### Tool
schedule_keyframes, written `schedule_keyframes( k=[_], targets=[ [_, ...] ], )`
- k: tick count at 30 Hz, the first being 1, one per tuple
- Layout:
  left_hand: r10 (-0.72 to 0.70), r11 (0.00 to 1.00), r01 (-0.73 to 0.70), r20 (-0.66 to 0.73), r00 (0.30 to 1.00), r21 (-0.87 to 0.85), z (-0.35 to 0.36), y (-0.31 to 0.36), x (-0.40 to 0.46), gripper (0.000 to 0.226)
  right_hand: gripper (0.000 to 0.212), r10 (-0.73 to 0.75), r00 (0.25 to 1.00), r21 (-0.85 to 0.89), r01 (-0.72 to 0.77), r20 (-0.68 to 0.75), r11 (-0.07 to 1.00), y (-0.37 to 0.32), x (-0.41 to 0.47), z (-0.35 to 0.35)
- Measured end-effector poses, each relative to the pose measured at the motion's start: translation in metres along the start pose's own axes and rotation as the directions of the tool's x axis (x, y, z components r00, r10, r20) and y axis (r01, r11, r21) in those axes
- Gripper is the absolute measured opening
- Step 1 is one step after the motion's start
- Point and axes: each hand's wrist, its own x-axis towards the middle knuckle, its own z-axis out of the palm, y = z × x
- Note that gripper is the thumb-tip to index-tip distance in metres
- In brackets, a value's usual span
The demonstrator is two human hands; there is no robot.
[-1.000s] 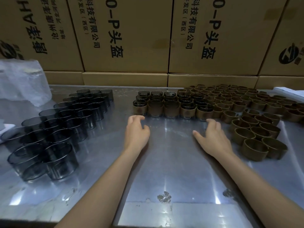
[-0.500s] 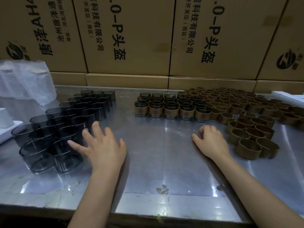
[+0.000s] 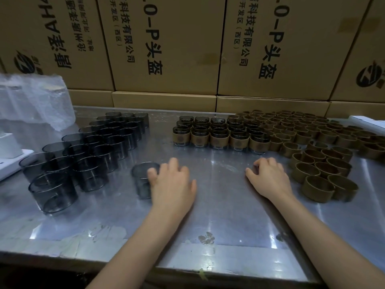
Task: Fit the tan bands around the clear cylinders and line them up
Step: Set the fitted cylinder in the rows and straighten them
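Stacked cardboard cartons [image 3: 170,44] printed with Chinese characters wall off the far side, so all the work sits on the steel desk [image 3: 218,215] in front of them. The desk is laid out like a small assembly line, as far as one can judge: bare stock on the left, finished pieces in the far middle, bands on the right, with an open stretch between for the joining. A crumpled clear plastic bag [image 3: 35,101] sits at the far left.

The bare smoky clear cylinders [image 3: 89,155] stand upright in a tight cluster on the left. The loose tan bands [image 3: 325,155] crowd the right side, standing on edge and touching one another. Between them, far centre, the banded cylinders [image 3: 218,134] stand in neat rows.

One single clear cylinder [image 3: 143,179] stands apart from its cluster, near centre. The left hand [image 3: 173,184] grips its right side, fingers curled against the wall with one fingertip at the rim, probably to bring it to the working space. The right hand [image 3: 268,178] rests knuckles-up with fingers curled under and holding nothing, just left of the nearest bands, well placed to take one.
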Motion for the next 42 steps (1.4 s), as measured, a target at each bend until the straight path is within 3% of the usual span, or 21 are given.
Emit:
schedule_keyframes(
  k=[4,7,10,14,16,18,21,23,26,29,31,35,40,42],
  targets=[
    [0.298,0.938,-0.309,-0.089,0.95,-0.157,0.009,0.033,0.002,0.033,0.043,-0.006,1.0,-0.003,0.006,0.007,1.0,0.001,0.0,0.0],
    [0.378,0.883,-0.419,-0.207,0.902,-0.212,0.014,0.047,0.01,0.034,0.042,-0.033,0.999,0.001,0.033,0.03,0.999,0.002,0.0,-0.001],
    [0.361,0.847,-0.441,-0.289,0.887,-0.297,0.011,0.057,0.016,0.031,0.043,-0.169,0.983,0.111,0.16,0.077,0.981,-0.002,-0.004,-0.005],
    [0.292,0.742,-0.439,-0.345,0.892,-0.507,0.002,0.064,0.014,0.032,0.038,-0.437,0.888,0.265,0.391,0.145,0.882,-0.019,-0.019,-0.015],
    [0.26,0.669,-0.455,-0.388,0.884,-0.588,-0.004,0.064,0.011,0.039,0.032,-0.5,0.857,0.336,0.439,0.122,0.834,-0.031,-0.028,-0.016],
    [0.254,0.61,-0.486,-0.426,0.868,-0.626,-0.007,0.062,0.008,0.041,0.042,-0.541,0.834,0.408,0.461,0.103,0.788,-0.044,-0.036,-0.016],
    [0.247,0.568,-0.515,-0.464,0.85,-0.642,-0.008,0.061,0.008,0.04,0.039,-0.524,0.849,0.514,0.422,0.065,0.747,-0.05,-0.039,-0.013],
    [0.211,0.597,-0.492,-0.468,0.858,-0.633,-0.006,0.06,0.013,0.041,0.026,-0.471,0.882,0.591,0.381,-0.003,0.711,-0.046,-0.035,-0.011],
    [0.113,0.659,-0.37,-0.4,0.909,-0.655,0.002,0.054,0.024,0.044,0.037,-0.332,0.937,0.695,0.312,-0.111,0.648,-0.04,-0.029,-0.006],
    [0.077,0.64,-0.267,-0.285,0.955,-0.72,0.014,0.047,0.033,0.038,0.041,-0.268,0.941,0.641,0.336,-0.205,0.69,-0.038,-0.026,-0.004],
    [0.079,0.664,-0.226,-0.234,0.969,-0.713,0.021,0.043,0.036,0.034,0.044,-0.254,0.949,0.607,0.316,-0.189,0.729,-0.037,-0.024,-0.003],
    [0.089,0.715,-0.135,-0.102,0.991,-0.686,0.032,0.04,0.04,0.022,0.06,-0.234,0.972,0.549,0.203,-0.013,0.811,-0.037,-0.021,0.001],
    [0.086,0.569,-0.137,-0.106,0.991,-0.811,0.034,0.039,0.043,0.033,0.078,-0.228,0.974,0.542,0.198,-0.011,0.817,-0.026,-0.018,-0.009],
    [0.041,0.464,-0.096,-0.087,0.995,-0.88,0.034,0.037,0.043,0.037,0.068,-0.143,0.985,0.597,0.175,-0.101,0.783,-0.02,-0.014,-0.02]
  ],
)
